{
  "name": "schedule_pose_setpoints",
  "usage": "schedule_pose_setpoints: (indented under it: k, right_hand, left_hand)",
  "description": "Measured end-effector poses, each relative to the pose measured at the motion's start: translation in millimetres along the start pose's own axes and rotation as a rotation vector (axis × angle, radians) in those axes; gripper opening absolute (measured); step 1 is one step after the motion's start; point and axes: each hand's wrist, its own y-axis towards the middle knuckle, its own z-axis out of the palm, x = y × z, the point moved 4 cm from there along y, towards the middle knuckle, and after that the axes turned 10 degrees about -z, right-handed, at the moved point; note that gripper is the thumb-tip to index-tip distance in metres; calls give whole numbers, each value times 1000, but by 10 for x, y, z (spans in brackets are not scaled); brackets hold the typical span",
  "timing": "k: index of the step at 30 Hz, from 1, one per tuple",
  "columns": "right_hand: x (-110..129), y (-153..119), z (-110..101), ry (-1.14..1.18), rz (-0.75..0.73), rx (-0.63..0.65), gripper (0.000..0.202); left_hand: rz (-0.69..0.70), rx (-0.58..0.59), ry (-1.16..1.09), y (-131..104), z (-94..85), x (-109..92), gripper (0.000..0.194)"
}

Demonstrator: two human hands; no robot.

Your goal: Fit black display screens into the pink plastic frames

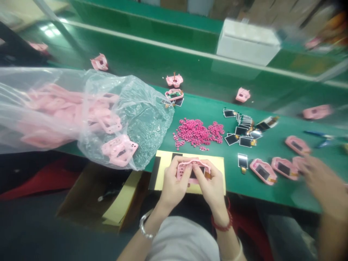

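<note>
Both hands hold one pink plastic casing (180, 173) over a yellow pad (163, 163) at the front edge of the bench. My left hand (174, 183) grips its left end, and my right hand (213, 185) grips the right end. Both thumbs press into the casing near its upper middle. A dark screen (201, 170) sits inside, partly covered by the thumbs. Just beyond the pad lies a heap of small magenta parts (194, 131). Loose screens (243, 160) with short ribbon cables are scattered to the right.
A clear plastic bag (146, 119) of pink casings spreads over the left side. At right, another person's hand (318, 174) is among casings fitted with screens (263, 172). Blue-handled pliers (320, 136) lie behind them. Pink shells (243, 95) rest on the green belt (206, 87), near a white box (247, 41).
</note>
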Motion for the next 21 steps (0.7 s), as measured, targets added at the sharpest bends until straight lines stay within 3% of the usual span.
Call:
schedule_pose_setpoints:
  k: [4, 8, 10, 16, 21]
  right_hand:
    - [-113, 165, -97, -65, -102, 128, 43]
    - [-244, 406, -238, -669, -379, 33, 32]
    - [-323, 477, -211, -869, -479, 65, 27]
    - [-451, 528, -215, -861, -612, 170, 21]
    - [-160, 445, -324, -675, -696, 78, 24]
  left_hand:
    - [-52, -89, -33, 32, -89, -9, 12]
    - [-136, -58, -130, 90, -155, 56, 16]
    - [-151, -4, -181, 121, -174, 100, 21]
    - [-188, 53, -271, 193, -209, 213, 37]
    - [-204, 93, -250, 234, -167, 253, 44]
